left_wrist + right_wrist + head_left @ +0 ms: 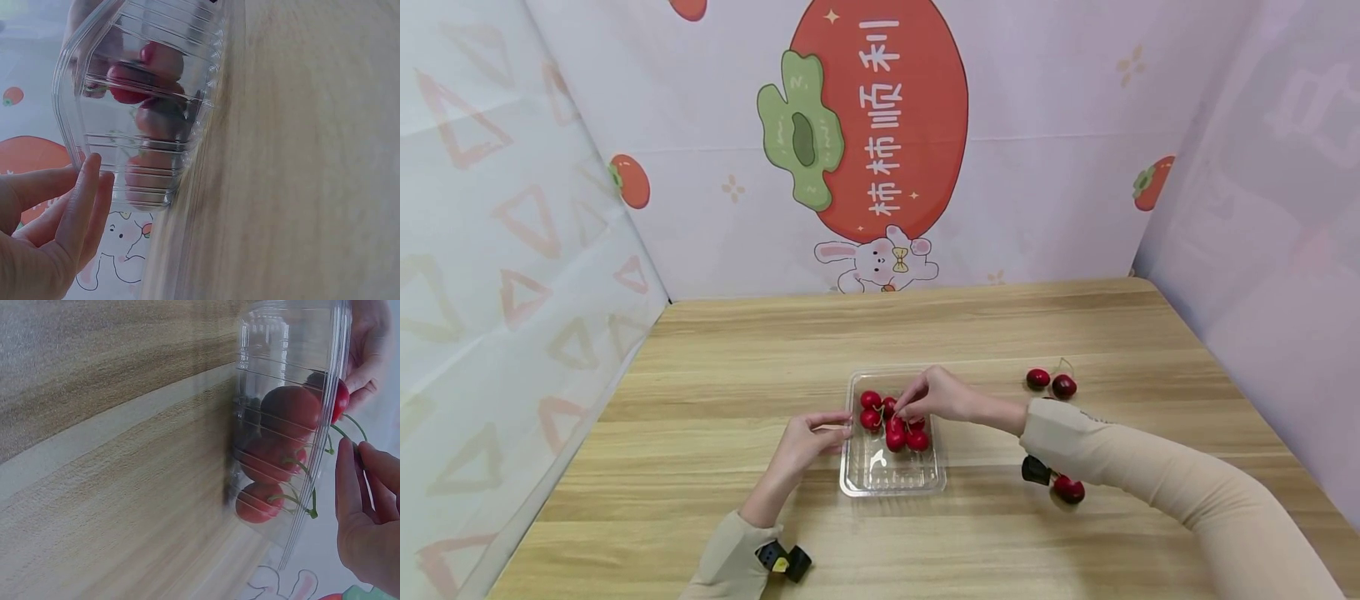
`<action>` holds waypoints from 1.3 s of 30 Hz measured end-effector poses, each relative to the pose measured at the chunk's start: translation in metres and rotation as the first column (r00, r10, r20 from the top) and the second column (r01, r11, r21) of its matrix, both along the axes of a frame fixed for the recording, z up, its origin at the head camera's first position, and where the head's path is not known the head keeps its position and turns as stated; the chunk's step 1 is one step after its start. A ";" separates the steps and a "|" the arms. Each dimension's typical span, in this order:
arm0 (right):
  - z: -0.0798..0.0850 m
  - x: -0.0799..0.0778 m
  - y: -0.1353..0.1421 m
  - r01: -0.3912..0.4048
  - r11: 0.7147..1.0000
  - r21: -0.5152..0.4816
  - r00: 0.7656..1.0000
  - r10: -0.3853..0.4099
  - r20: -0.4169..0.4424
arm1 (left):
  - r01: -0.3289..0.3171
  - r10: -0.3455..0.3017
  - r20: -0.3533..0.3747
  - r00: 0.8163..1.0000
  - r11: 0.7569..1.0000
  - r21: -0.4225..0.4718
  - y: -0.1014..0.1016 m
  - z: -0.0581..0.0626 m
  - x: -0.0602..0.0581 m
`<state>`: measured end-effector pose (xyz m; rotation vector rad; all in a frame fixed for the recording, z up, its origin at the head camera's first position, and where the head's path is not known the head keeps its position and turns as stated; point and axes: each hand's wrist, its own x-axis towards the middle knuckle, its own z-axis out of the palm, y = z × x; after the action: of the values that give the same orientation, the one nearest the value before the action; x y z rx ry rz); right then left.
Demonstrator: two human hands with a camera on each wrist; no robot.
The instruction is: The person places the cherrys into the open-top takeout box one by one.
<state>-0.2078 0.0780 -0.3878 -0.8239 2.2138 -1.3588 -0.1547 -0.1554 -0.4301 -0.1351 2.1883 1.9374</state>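
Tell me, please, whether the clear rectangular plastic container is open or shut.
Open: nothing covers the clear container, and the right hand pinches a thin green cherry stem above it.

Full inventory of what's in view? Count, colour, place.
clear tray: one, transparent, mid-table
cherries in tray: at least six, red, clustered; some overlap
loose cherries: at least three, dark red, on table right of tray; sleeve may hide more
table: one, light wood grain, under everything
back wall: one, white, orange-red persimmon and white rabbit prints, behind table
side walls: two, pale, left and right
sleeves: two, beige, forearms
wrist devices: two, black, one per wrist
left hand: one, bare, touching tray's left rim
right hand: one, bare, pinching green cherry stem
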 end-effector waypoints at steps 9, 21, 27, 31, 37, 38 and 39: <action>-0.002 -0.001 -0.001 -0.019 0.999 0.027 0.998 0.021 -0.063 | -0.006 0.006 -0.002 1.000 1.000 0.001 0.000 -0.001 0.000; -0.006 -0.002 0.000 -0.011 0.999 0.045 0.997 0.014 -0.077 | -0.005 0.005 -0.013 1.000 1.000 -0.003 0.000 -0.001 0.000; -0.007 -0.003 0.000 -0.009 0.999 0.053 0.996 0.014 -0.088 | -0.009 0.008 -0.010 1.000 1.000 -0.010 0.000 0.000 0.000; -0.007 -0.003 0.000 -0.018 0.998 0.060 0.995 0.023 -0.092 | -0.008 0.008 -0.010 1.000 1.000 -0.010 0.001 0.000 0.001; -0.008 -0.002 -0.002 -0.039 0.997 0.063 0.995 0.044 -0.090 | -0.005 0.005 -0.013 1.000 1.000 -0.006 0.002 0.002 0.001; -0.008 -0.002 -0.002 -0.040 0.997 0.063 0.995 0.045 -0.085 | -0.004 0.004 -0.014 1.000 1.000 -0.004 0.002 0.001 0.001; -0.009 -0.002 -0.002 -0.042 0.997 0.061 0.996 0.047 -0.080 | -0.002 0.002 -0.015 1.000 1.000 -0.003 0.002 0.001 0.001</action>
<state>-0.2097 0.0760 -0.3967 -0.9167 2.2717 -1.2533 -0.1536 -0.1536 -0.4290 -0.1239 2.2020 1.9423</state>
